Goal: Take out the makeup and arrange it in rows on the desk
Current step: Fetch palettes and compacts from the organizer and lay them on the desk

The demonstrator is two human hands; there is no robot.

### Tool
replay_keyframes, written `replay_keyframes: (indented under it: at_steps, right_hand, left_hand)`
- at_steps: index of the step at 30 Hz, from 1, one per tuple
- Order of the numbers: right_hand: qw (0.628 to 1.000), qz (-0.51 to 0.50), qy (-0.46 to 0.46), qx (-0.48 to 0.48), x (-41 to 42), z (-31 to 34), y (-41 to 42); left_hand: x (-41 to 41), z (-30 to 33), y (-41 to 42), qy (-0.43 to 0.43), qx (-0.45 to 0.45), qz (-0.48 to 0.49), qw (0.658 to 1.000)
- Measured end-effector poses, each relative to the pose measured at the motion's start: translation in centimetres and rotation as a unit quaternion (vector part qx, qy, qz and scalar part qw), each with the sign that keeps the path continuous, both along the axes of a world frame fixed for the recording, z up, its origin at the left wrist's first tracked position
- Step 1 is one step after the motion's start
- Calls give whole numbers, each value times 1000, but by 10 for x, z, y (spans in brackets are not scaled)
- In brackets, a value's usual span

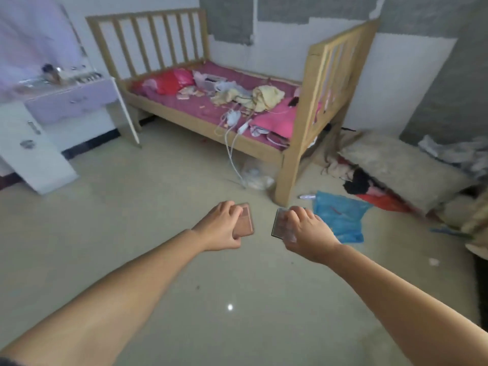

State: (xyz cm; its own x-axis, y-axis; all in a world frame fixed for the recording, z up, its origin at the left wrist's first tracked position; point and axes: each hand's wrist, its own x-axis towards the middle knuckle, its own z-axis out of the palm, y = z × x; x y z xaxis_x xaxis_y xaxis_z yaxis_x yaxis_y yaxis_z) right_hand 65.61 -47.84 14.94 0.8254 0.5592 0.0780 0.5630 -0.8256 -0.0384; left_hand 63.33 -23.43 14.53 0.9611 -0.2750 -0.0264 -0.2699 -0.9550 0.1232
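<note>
My left hand [220, 227] grips a flat rose-brown makeup compact [245, 221], held out over the floor at the middle of the view. My right hand [306, 231] holds a flat dark-edged clear-lidded palette [280, 223] a short way to the right of it; my fingers curl over its top. The two cases are apart. The white and lilac desk [87, 97] stands far off at the upper left, with several small blurred items on its top.
A wooden cot [293, 154] with a pink mattress, clothes and cables stands ahead. A blue plastic bag [340, 215] lies on the floor right of my right hand. A pillow and piled clothes fill the right side. A white cabinet [31, 154] stands beside the desk.
</note>
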Motion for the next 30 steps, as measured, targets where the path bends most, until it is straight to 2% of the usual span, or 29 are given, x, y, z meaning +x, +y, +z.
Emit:
replay_keyframes:
  at_steps: [9,17,22,30]
  right_hand:
    - [981,191,-11,7,6,2,309]
    - [950,312,13,-26,12,-6,499]
    - [932,359,18,-42,60,-19,600]
    - [909,412,16,-53,187,-12,786]
  left_hand:
    - [-89,25,285,-18,23,184,982]
    - [-140,13,440,-23,-4,310,950]
    - [-110,3,525,-22,-14,346,938]
    - [6,3,689,-24,-42,403,914]
